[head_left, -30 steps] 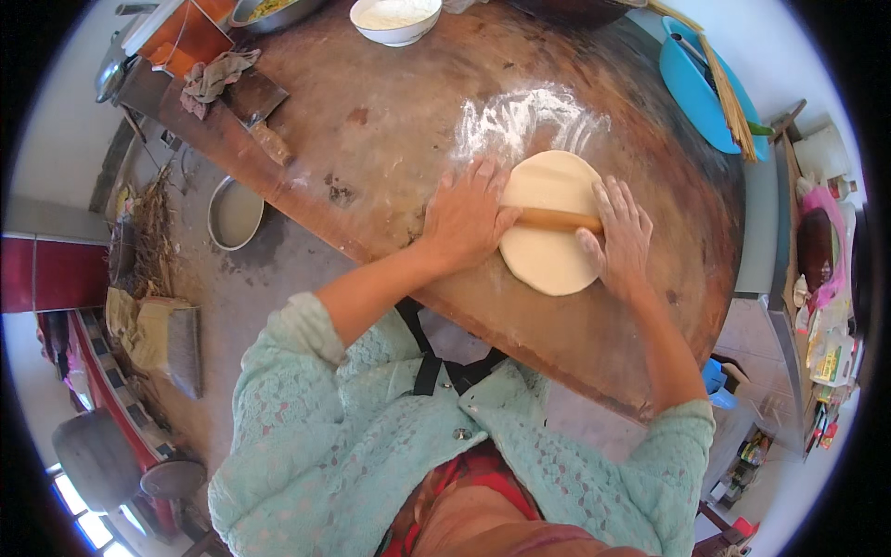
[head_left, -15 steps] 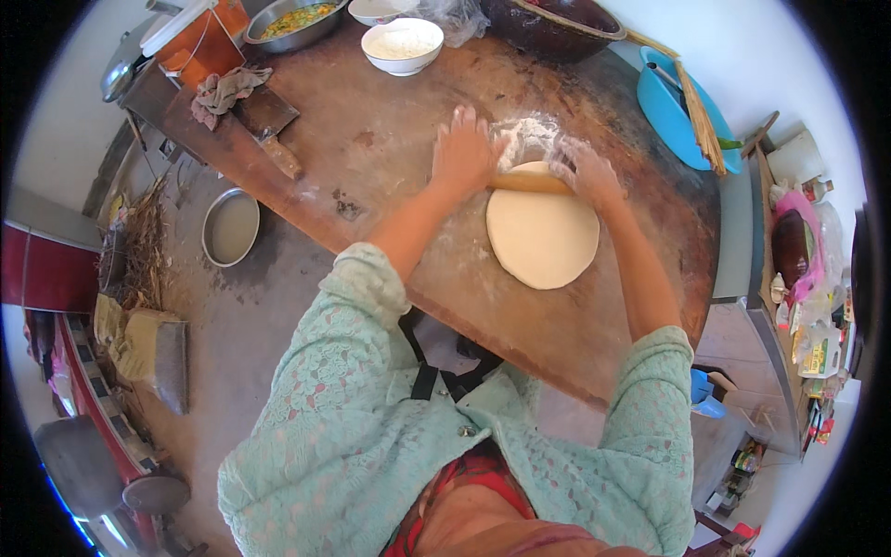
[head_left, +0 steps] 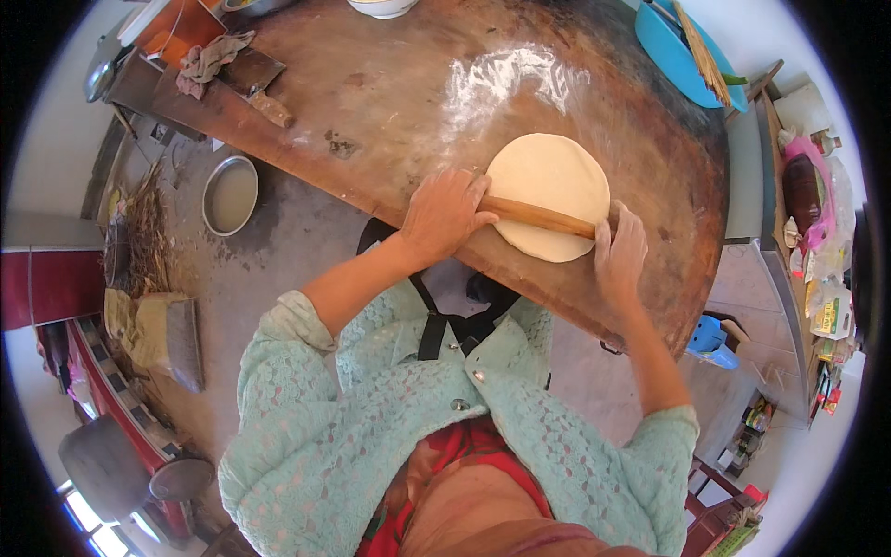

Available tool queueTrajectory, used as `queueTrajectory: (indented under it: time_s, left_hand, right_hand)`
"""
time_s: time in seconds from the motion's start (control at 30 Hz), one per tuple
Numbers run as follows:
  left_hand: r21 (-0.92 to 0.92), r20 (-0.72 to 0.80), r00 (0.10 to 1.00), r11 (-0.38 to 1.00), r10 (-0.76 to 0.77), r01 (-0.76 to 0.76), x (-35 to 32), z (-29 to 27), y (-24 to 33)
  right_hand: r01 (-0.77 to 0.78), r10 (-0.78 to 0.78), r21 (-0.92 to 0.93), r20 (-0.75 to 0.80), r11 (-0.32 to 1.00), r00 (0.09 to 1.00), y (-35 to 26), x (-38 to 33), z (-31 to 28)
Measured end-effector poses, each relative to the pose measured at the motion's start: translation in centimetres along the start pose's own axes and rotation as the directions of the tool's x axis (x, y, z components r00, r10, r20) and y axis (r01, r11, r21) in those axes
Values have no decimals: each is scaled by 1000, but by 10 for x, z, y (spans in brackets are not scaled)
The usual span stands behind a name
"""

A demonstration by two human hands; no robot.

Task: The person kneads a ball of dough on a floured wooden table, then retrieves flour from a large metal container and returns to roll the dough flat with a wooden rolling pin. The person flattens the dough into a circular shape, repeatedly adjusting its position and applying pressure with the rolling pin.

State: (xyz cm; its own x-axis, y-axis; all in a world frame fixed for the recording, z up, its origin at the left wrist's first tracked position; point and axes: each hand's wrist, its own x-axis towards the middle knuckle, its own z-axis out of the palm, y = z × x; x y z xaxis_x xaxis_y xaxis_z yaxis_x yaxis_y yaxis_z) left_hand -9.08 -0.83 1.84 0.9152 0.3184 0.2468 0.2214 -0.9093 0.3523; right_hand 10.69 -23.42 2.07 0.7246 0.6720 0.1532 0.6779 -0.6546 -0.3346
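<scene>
Fingers of the left hand are lying flat and loosely spread over the near end of a wooden rolling pin, pressing on it rather than clasping it. On the other side, the right hand is resting palm-down on the far end of the pin, its fingers stretched out and unclenched. That pin is lying across the lower part of a pale round sheet of dough, which is sitting flat on the brown wooden bench, close to its near edge. Just beyond the dough, a patch of white flour is dusting the wood. Farther off, a blue plate is carrying some sticks, and a rag is lying near the left corner. Down on the floor, a round metal pan is sitting.
</scene>
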Motion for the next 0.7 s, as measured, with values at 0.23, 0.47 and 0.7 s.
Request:
queueTrajectory:
  time_s: [0.23,0.47,0.7]
  left_hand:
    - [221,-134,989,975,71,-40,82,17,-24]
    - [178,-238,935,934,-265,310,155,36,-58]
    - [81,-19,997,994,-74,75,28,7,-4]
  right_hand:
    - [111,-130,-333,-35,936,991,7,62,14]
    - [106,-122,-242,-50,965,991,12,145,17]
    - [261,-259,-227,39,938,965,11,10,8]
